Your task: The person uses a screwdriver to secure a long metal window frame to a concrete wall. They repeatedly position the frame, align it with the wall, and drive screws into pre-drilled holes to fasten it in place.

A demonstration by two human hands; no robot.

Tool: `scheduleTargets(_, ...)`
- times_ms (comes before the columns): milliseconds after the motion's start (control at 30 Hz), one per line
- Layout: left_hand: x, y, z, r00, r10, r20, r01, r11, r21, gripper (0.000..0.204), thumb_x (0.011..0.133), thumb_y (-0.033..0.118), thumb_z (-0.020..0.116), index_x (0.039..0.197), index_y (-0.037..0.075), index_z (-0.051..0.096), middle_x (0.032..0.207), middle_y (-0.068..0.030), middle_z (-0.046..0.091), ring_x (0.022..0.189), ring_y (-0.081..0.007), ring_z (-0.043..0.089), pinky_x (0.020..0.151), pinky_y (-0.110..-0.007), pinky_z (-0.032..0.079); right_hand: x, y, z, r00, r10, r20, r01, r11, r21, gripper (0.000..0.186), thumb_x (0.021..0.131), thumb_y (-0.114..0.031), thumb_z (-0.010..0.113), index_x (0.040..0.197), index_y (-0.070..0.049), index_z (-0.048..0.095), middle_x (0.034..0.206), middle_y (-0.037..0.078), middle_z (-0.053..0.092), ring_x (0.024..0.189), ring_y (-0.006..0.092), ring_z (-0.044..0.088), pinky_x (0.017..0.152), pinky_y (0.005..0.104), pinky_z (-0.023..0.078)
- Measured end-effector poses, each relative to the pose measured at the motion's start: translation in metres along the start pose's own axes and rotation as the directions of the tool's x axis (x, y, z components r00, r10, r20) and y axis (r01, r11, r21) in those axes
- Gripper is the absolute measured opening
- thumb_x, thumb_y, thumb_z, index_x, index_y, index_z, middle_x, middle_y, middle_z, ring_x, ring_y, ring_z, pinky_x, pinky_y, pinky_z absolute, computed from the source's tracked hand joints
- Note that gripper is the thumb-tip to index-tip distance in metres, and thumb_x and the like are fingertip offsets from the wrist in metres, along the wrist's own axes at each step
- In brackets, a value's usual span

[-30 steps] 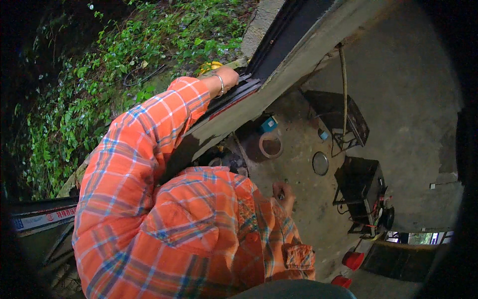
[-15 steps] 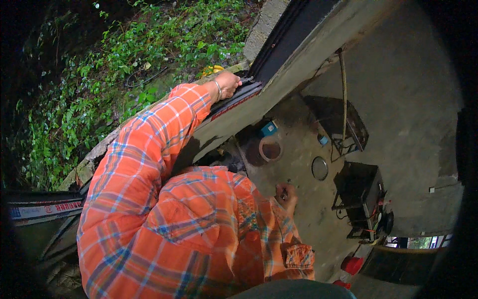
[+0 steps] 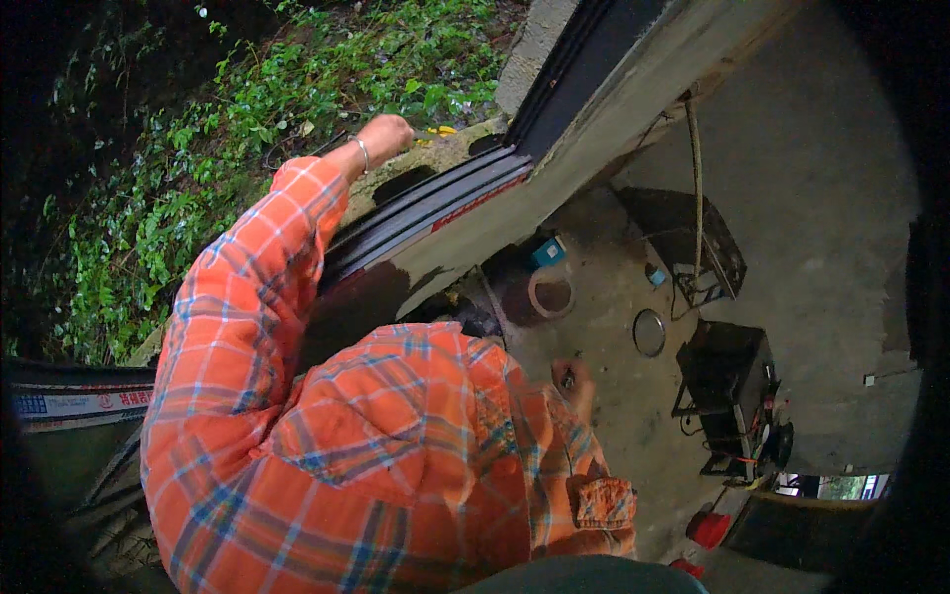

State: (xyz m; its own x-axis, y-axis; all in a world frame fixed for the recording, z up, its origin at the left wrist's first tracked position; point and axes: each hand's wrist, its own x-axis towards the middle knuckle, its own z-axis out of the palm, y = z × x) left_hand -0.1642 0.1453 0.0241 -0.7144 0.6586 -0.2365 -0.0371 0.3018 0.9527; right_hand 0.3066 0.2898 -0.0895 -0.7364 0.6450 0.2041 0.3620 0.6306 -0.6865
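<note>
My left hand [image 3: 384, 136] reaches out over the stone window sill [image 3: 435, 158] with its fingers curled into a fist and a thin bracelet on the wrist. Nothing shows inside the fist. A small yellow object [image 3: 441, 130] lies on the sill just right of it. The dark window frame [image 3: 435, 203] runs under my orange plaid sleeve. My right hand [image 3: 574, 384] is down by my chest, pinching a small dark object [image 3: 567, 378] between its fingertips.
Green plants [image 3: 297, 109] cover the ground outside. Below, on the concrete floor, are a roll of tape [image 3: 549, 294], a blue box [image 3: 547, 251], a round ring [image 3: 649, 333], a black wire crate [image 3: 693, 247], a dark machine [image 3: 727, 381] and a red can [image 3: 709, 529].
My left hand has slid left along the sill, away from the yellow object. My right hand stays by my chest, barely moved.
</note>
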Motion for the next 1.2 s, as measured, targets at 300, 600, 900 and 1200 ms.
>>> scheduleTargets(300, 0.039, -0.026, 0.037, 0.602, 0.593, 0.535, -0.760, 0.218, 0.612, 0.012, 0.073, 0.013, 0.052, 0.072, 0.003, 0.058, 0.058, -0.0047, 0.049, 0.051, -0.0165, 0.048, 0.041, -0.029, 0.039, 0.022, -0.037, -0.008, 0.992, 0.069, 0.107, -0.083, 0.987, 0.135, 0.008, 0.078, -0.009, 0.057, 0.076, -0.003, 0.052, 0.064, 0.011, 0.050, 0.053, 0.0208, 0.050, 0.048, 0.0312, 0.040)
scheduleTargets(600, 0.064, -0.038, 0.094, 0.747, 0.589, 0.308, -0.463, 0.127, 0.877, 0.008, 0.068, 0.015, 0.058, 0.069, 0.008, 0.062, 0.065, -0.0113, 0.057, 0.064, -0.0253, 0.057, 0.057, -0.037, 0.045, 0.004, -0.004, -0.005, 0.999, 0.023, 0.032, -0.028, 0.984, 0.178, 0.014, 0.072, -0.007, 0.064, 0.076, -0.002, 0.052, 0.066, 0.007, 0.049, 0.056, 0.0151, 0.048, 0.051, 0.0266, 0.038)
scheduleTargets(900, 0.069, -0.014, 0.114, 0.997, -0.074, -0.028, 0.072, 0.995, -0.069, 0.019, 0.073, 0.019, 0.054, 0.059, 0.006, 0.055, 0.046, -0.0055, 0.045, 0.032, -0.0200, 0.038, 0.031, -0.036, 0.027, -0.006, 0.000, -0.011, 0.995, 0.092, 0.029, -0.094, 0.990, 0.106, 0.019, 0.071, -0.010, 0.065, 0.078, 0.000, 0.050, 0.067, 0.005, 0.048, 0.060, 0.0115, 0.046, 0.053, 0.0245, 0.038)
scheduleTargets(1200, 0.002, 0.019, 0.051, 0.988, -0.092, 0.126, 0.155, 0.668, -0.728, 0.015, 0.082, 0.017, 0.046, 0.067, 0.011, 0.047, 0.045, 0.0073, 0.032, 0.033, -0.0056, 0.025, 0.030, -0.022, 0.016, 0.003, -0.019, -0.018, 0.997, 0.074, 0.001, -0.073, 0.990, 0.122, 0.016, 0.069, -0.007, 0.065, 0.079, -0.002, 0.055, 0.067, 0.002, 0.051, 0.059, 0.0078, 0.046, 0.051, 0.0215, 0.038)
